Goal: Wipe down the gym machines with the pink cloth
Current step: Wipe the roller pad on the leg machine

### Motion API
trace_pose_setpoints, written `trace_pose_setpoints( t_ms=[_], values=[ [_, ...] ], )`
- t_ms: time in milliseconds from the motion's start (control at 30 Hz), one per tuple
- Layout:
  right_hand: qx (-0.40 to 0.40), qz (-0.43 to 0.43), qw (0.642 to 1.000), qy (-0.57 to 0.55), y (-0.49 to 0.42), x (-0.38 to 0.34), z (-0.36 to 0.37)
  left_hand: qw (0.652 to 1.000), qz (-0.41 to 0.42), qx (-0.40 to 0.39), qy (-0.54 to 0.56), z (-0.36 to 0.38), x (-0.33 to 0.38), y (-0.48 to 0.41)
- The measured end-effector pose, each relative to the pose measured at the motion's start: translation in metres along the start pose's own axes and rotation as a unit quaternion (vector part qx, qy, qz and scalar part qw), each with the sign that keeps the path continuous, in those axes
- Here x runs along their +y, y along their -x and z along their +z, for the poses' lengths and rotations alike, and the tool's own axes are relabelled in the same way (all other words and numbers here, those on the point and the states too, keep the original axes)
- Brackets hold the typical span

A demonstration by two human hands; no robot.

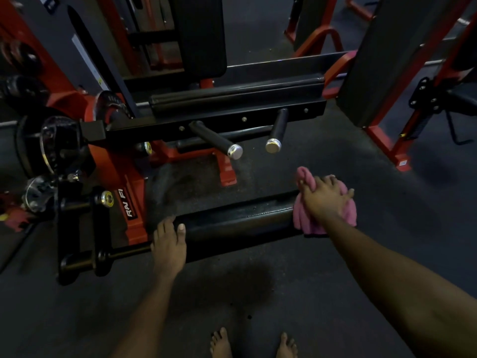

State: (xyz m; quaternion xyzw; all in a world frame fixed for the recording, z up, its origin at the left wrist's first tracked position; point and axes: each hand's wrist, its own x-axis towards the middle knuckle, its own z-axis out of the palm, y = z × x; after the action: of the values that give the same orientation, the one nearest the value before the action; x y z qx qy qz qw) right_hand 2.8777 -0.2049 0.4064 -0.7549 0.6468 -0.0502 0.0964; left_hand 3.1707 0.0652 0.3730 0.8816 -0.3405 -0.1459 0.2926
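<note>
A long black roller pad (240,224) of a red and black gym machine (124,197) lies across the middle of the view. My right hand (324,197) presses the bunched pink cloth (307,220) onto the pad's right end, with the fingers spread over the cloth. My left hand (169,244) rests on the pad's left end, fingers laid over its top and thumb up beside them.
Two black handles with chrome caps (233,151) (273,145) stick out from a black bar above the pad. Red frame legs (387,148) stand at the right. My bare feet (222,343) are on the dark rubber floor (258,293) below.
</note>
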Motion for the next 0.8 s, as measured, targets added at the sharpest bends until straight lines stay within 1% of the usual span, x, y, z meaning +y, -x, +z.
trace_pose_setpoints(
  t_ms=[33, 67, 100, 167, 233, 300, 333, 367, 400, 467, 533, 567, 600, 700, 800],
  values=[
    [-0.004, 0.028, 1.000, -0.002, -0.001, -0.008, -0.001, 1.000, 0.001, 0.004, -0.001, 0.001, 0.000, 0.000],
    [-0.008, 0.035, 0.999, 0.007, 0.002, -0.021, -0.001, 1.000, 0.000, 0.008, 0.001, 0.002, -0.001, 0.000],
    [-0.016, 0.021, 1.000, 0.016, 0.009, -0.036, 0.002, 1.000, -0.003, 0.012, 0.004, 0.003, -0.001, 0.000],
    [-0.018, -0.052, 0.998, 0.025, 0.029, -0.067, 0.012, 1.000, -0.001, 0.021, 0.005, 0.005, 0.001, 0.001],
    [-0.001, -0.142, 0.990, 0.006, 0.051, -0.083, 0.021, 0.999, 0.004, 0.033, 0.013, 0.005, 0.002, 0.005],
    [0.009, -0.200, 0.979, -0.019, 0.059, -0.074, 0.024, 0.999, 0.023, 0.045, 0.022, 0.008, -0.002, 0.011],
    [0.008, -0.209, 0.978, -0.020, 0.058, -0.061, 0.023, 0.998, 0.031, 0.049, 0.026, 0.009, -0.004, 0.013],
    [0.011, -0.197, 0.980, -0.020, 0.054, -0.045, 0.023, 0.998, 0.036, 0.051, 0.031, 0.009, -0.006, 0.016],
    [0.022, -0.161, 0.986, -0.028, 0.047, -0.029, 0.021, 0.997, 0.040, 0.051, 0.035, 0.008, -0.008, 0.016],
    [0.048, -0.057, 0.995, -0.066, 0.032, -0.005, 0.015, 0.997, 0.042, 0.050, 0.034, 0.009, -0.008, 0.016],
    [0.060, 0.019, 0.994, -0.088, 0.025, -0.008, 0.012, 0.997, 0.044, 0.053, 0.032, 0.009, -0.008, 0.016],
    [0.061, 0.032, 0.994, -0.084, 0.027, -0.018, 0.015, 0.997, 0.044, 0.056, 0.033, 0.009, -0.008, 0.015],
    [0.060, 0.026, 0.995, -0.075, 0.033, -0.032, 0.019, 0.997, 0.046, 0.056, 0.033, 0.010, -0.009, 0.015],
    [0.061, -0.062, 0.994, -0.071, 0.068, -0.078, 0.035, 0.997, 0.045, 0.051, 0.029, 0.010, -0.011, 0.015],
    [0.046, -0.163, 0.983, -0.074, 0.086, -0.081, 0.041, 0.998, 0.051, 0.037, 0.026, 0.008, -0.014, 0.015]
  ],
)
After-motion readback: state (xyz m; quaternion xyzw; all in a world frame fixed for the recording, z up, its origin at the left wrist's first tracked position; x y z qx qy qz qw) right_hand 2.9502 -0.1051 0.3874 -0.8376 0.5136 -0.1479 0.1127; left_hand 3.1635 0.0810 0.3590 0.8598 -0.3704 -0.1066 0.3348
